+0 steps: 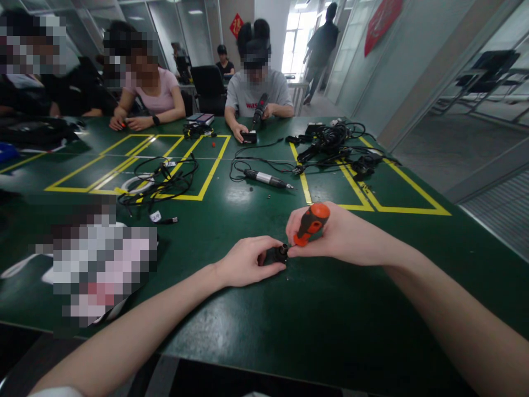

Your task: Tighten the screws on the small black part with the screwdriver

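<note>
On the green table, a small dark round part [281, 253] sits between the thumb and fingers of my left hand [249, 261]. My right hand [330, 234] is closed around an orange and black screwdriver [313, 224], tilted with its butt up. The screwdriver's lower end is at the right side of the small part, and the fingertips of my right hand hide most of it. Both hands rest close together, almost touching at the part.
Beyond my hands lies a pen-shaped electric driver [266, 178] with a cord. Tangled black cables [165, 179] are at left, and a larger cable heap [334, 140] at right. A blurred bag [107, 264] lies near left. Across the green table [231, 314] several people sit; one holds a black tool [259, 110].
</note>
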Demonstrator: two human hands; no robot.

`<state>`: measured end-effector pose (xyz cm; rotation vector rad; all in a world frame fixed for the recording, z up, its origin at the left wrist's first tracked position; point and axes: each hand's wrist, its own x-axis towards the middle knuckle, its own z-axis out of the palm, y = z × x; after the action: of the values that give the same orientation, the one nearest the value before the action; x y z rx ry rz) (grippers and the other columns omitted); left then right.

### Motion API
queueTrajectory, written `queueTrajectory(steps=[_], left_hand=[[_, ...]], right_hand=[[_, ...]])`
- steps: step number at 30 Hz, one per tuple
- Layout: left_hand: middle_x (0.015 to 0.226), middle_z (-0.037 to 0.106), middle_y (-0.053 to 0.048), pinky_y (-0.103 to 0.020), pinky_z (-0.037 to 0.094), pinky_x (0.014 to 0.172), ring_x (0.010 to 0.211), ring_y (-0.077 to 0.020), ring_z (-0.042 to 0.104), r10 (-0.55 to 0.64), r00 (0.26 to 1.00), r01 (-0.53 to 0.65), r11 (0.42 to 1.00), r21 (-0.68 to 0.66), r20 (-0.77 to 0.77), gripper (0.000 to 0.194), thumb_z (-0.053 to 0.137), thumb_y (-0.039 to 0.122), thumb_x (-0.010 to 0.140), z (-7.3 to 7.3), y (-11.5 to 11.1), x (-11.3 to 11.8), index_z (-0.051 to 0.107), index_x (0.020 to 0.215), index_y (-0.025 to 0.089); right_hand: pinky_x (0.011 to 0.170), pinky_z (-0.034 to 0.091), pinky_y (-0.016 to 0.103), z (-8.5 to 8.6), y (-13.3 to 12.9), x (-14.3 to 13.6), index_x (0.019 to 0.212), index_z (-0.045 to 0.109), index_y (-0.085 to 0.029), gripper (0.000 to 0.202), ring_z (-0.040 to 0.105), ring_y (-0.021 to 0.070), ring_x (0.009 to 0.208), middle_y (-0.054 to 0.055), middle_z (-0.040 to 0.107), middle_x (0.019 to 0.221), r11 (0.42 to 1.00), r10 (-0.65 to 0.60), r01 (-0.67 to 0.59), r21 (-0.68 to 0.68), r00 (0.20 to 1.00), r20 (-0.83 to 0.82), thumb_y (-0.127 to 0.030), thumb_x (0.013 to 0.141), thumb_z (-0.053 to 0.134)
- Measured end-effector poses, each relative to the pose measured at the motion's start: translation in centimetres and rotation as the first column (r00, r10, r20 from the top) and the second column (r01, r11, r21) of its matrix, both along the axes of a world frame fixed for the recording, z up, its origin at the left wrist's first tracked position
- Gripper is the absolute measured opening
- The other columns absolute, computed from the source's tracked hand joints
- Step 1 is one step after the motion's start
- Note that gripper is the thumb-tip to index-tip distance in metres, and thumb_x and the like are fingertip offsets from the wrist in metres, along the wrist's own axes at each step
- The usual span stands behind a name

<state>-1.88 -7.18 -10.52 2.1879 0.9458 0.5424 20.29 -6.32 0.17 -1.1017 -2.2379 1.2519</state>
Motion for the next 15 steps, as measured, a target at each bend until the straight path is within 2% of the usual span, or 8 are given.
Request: queueTrajectory(steps=[7, 12, 15], left_hand=[[0.084, 0.068, 0.000, -0.024, 0.044, 0.063, 0.063, -0.0106, 0.054, 0.004, 1.000, -0.003, 0.999, -0.051, 0.031, 0.037, 0.072, 0.041, 0.091, 0.12, 0.14, -0.04, 0.070, 0.118, 0.017], [0.087, 0.070, -0.001, -0.023, 0.045, 0.064, 0.064, -0.0104, 0.055, 0.005, 0.994, 0.010, 0.990, -0.139, 0.105, 0.035, 0.076, 0.038, 0.088, 0.23, 0.34, -0.11, 0.072, 0.115, 0.016], [0.090, 0.071, -0.002, -0.024, 0.047, 0.068, 0.069, -0.0112, 0.058, -0.013, 0.992, 0.026, 0.994, -0.110, 0.123, 0.029, 0.076, 0.036, 0.089, 0.25, 0.49, -0.29, 0.073, 0.109, 0.015]], right_hand=[[0.069, 0.054, 0.029, -0.12, 0.05, 0.13, 0.079, 0.069, -0.018, 0.029, 0.066, 0.0170, 0.073, 0.002, 0.073, 0.079, 0.998, -0.020, 0.017, -0.062, 0.999, -0.039, -0.042, 0.074, 0.085], [0.072, 0.058, 0.031, -0.14, 0.22, 0.07, 0.081, 0.069, -0.018, 0.028, 0.070, 0.0186, 0.076, 0.002, 0.075, 0.081, 0.995, -0.046, 0.039, -0.096, 0.996, -0.074, -0.039, 0.073, 0.086], [0.075, 0.060, 0.033, -0.40, 0.40, 0.04, 0.082, 0.070, -0.018, 0.026, 0.072, 0.0194, 0.077, 0.003, 0.076, 0.083, 0.991, -0.028, 0.014, -0.130, 0.993, -0.114, -0.036, 0.073, 0.086]])
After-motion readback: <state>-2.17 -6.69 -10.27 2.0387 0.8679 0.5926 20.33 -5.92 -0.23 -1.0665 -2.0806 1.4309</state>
